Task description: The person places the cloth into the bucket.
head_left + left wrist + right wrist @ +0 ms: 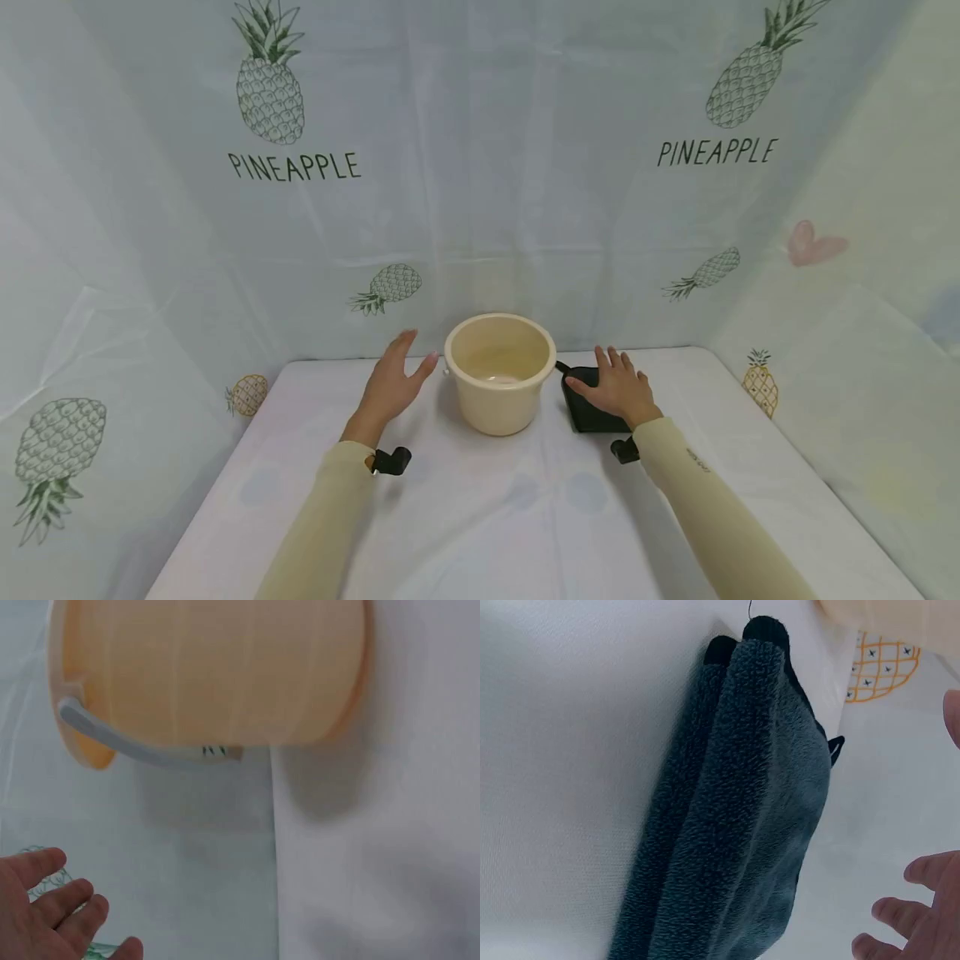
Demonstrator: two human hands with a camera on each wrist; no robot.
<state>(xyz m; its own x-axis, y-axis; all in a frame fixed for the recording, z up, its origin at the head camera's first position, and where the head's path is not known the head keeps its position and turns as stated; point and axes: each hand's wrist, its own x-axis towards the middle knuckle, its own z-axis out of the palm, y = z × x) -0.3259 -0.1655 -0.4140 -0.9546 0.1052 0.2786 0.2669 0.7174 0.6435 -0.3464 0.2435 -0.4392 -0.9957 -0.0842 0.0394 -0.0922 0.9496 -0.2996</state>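
A cream plastic bucket (498, 404) stands upright near the back of the table, its inside visible from above. In the left wrist view the bucket (217, 667) shows a grey handle (124, 742) hanging down its side. To the left of it is my left hand (393, 379), fingers extended and thumb spread, apart from the bucket and holding nothing. On the bucket's right lies a folded dark towel (588, 417); up close its pile looks blue-green, with a small black loop (837, 750). Over this towel hovers my right hand (618, 387), fingers spread, gripping nothing.
A white cloth covers the table (480, 525). Behind it hangs a pale curtain (495, 208) printed with pineapples, and similar sheets (862, 350) close off both sides. A black wrist camera (393, 461) sits at the left wrist, another (624, 451) at the right.
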